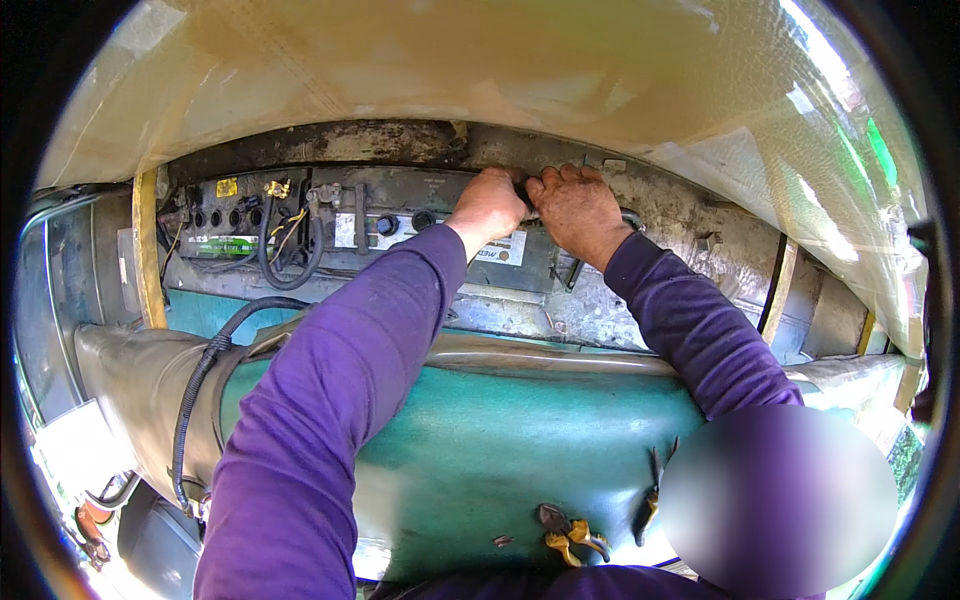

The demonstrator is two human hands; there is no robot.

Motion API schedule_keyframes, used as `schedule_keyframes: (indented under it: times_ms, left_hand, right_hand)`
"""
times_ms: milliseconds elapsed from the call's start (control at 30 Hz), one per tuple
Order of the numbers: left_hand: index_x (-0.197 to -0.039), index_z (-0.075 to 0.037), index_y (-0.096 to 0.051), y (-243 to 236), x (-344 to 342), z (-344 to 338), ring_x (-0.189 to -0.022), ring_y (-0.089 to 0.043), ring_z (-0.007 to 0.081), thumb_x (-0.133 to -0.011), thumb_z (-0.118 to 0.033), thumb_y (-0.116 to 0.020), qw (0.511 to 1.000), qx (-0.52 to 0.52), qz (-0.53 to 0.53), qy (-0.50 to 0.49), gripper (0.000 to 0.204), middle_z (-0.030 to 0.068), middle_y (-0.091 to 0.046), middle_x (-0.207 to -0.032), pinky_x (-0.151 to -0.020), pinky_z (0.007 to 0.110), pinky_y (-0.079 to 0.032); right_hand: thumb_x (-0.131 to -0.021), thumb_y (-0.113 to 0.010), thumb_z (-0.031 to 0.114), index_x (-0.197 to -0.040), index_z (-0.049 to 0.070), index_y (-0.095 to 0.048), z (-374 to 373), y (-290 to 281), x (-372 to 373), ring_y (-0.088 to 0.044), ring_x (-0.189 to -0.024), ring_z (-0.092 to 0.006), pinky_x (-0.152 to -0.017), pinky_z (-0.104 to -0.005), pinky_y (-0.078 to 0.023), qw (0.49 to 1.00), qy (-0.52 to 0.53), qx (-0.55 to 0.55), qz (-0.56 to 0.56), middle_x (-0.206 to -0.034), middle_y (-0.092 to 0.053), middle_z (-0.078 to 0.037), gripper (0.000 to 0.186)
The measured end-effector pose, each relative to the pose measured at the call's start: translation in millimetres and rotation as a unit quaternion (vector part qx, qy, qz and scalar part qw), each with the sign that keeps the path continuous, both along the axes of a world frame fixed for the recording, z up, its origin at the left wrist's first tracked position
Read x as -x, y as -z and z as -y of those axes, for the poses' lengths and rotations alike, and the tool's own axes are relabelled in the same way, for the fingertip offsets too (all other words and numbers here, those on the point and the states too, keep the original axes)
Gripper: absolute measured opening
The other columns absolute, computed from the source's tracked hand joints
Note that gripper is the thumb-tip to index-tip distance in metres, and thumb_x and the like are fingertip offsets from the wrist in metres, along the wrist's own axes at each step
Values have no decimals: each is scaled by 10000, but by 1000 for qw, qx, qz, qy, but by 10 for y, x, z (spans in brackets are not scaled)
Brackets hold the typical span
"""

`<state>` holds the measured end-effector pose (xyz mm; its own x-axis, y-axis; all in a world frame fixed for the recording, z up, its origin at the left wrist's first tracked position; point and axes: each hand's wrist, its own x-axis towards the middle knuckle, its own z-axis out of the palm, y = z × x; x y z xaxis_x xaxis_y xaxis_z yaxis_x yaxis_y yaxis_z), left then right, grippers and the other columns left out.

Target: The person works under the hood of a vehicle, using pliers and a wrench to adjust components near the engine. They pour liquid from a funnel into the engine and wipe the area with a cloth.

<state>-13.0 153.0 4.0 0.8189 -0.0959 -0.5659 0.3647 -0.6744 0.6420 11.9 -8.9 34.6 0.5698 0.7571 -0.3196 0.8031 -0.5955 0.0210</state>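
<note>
My left hand (490, 208) and my right hand (580, 212) meet at the right end of a dark battery (400, 192), close to its top edge. Both are closed, with fingers curled around a spot beside the battery's end. What they grip is mostly hidden; only a small dark piece shows between them. A second battery (225, 218) with a green label stands to the left. Between the two batteries hangs a looped black cable (268, 250) near clamps (325, 195) on the terminals. Below my right hand a thin dark rod or bracket (573, 275) sticks down.
Pliers with yellow handles (572, 535) and another slim tool (648, 500) lie on the green surface (480, 440) close to me. A black corrugated hose (200, 390) runs down at left. A tan sheet (420, 60) hangs overhead. Wooden posts (150, 250) flank the compartment.
</note>
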Motion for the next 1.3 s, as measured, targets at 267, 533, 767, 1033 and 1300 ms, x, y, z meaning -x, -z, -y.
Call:
schedule_keyframes:
  times_ms: [267, 533, 767, 1033, 1300]
  left_hand:
    - [-1112, -56, -745, 137, 13, 15, -1039, -683, 393, -785, -253, -799, 998, 56, 39, -4, 386, 208, -724, -1105, -914, 420, -530]
    - [-1107, -51, -746, 187, 26, -41, -1014, -694, 371, -749, -227, -838, 991, 120, 57, 0, 409, 200, -733, -1079, -906, 411, -531]
    - [-1112, -45, -743, 251, 11, -7, -1028, -690, 383, -765, -255, -825, 992, 109, 52, -17, 414, 216, -725, -1086, -906, 424, -533]
    - [-1130, -40, -733, 115, 16, -22, -1028, -689, 391, -780, -253, -809, 998, 54, 33, 6, 417, 228, -723, -1077, -906, 431, -533]
    - [-1101, -25, -731, 116, -8, -4, -1052, -680, 394, -772, -227, -818, 998, 47, 36, 12, 395, 234, -719, -1081, -916, 438, -529]
  right_hand:
    - [-926, -573, 189, -1137, 67, -659, -39, -182, -147, -691, -1037, -332, -881, -465, -558, 981, 106, 97, -132, -1085, -706, -145, 259]
    - [-858, -618, 112, -1170, 39, -593, 279, 23, -153, -682, -1048, -338, -851, -462, -570, 993, -39, -94, -56, -1177, -634, -167, 321]
    - [-881, -596, 120, -1137, 49, -601, 153, 90, -147, -674, -1063, -335, -883, -448, -556, 995, 44, 24, -88, -1129, -651, -150, 266]
    - [-934, -532, 175, -1154, 68, -613, 135, -25, -128, -692, -1039, -333, -879, -468, -548, 998, -13, -9, -65, -1108, -673, -146, 258]
    - [-945, -517, 188, -1146, 76, -631, 115, 21, -114, -709, -1012, -332, -881, -489, -542, 999, -41, 10, -7, -1115, -687, -149, 257]
